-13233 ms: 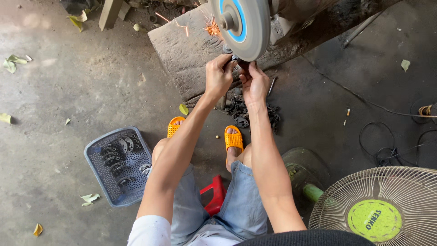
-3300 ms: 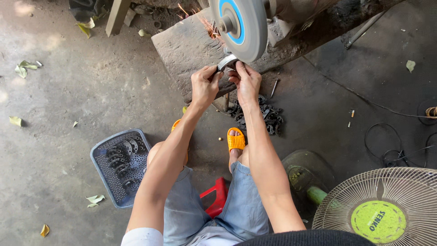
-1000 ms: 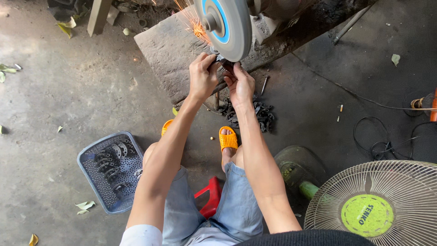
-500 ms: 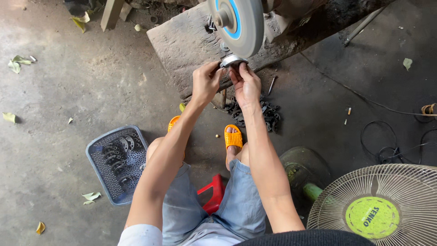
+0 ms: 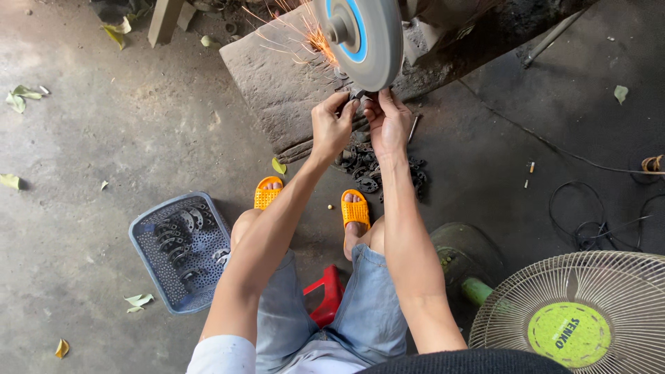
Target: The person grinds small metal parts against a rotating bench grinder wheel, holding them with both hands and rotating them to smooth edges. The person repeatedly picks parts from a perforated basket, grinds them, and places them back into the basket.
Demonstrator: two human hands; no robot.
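My left hand (image 5: pixel 331 128) and my right hand (image 5: pixel 389 125) together pinch a small dark metal part (image 5: pixel 359 94) and press it against the lower rim of a spinning grey grinding wheel (image 5: pixel 367 34) with a blue centre ring. Orange sparks (image 5: pixel 298 28) fly up and left from the wheel. Most of the part is hidden by my fingers. Below my hands a pile of dark metal parts (image 5: pixel 367 170) lies on the ground in front of my feet.
A blue perforated basket (image 5: pixel 142 232) with several metal parts stands on the concrete at my left. I sit on a red stool (image 5: pixel 331 299), in orange sandals (image 5: pixel 355 210). A floor fan (image 5: pixel 575 312) stands at the lower right; cables (image 5: pixel 596 215) lie beyond it.
Half a second ago the part was held just under the wheel without sparks; now it is pressed on the rim and sparks fly. The view has shifted slightly.
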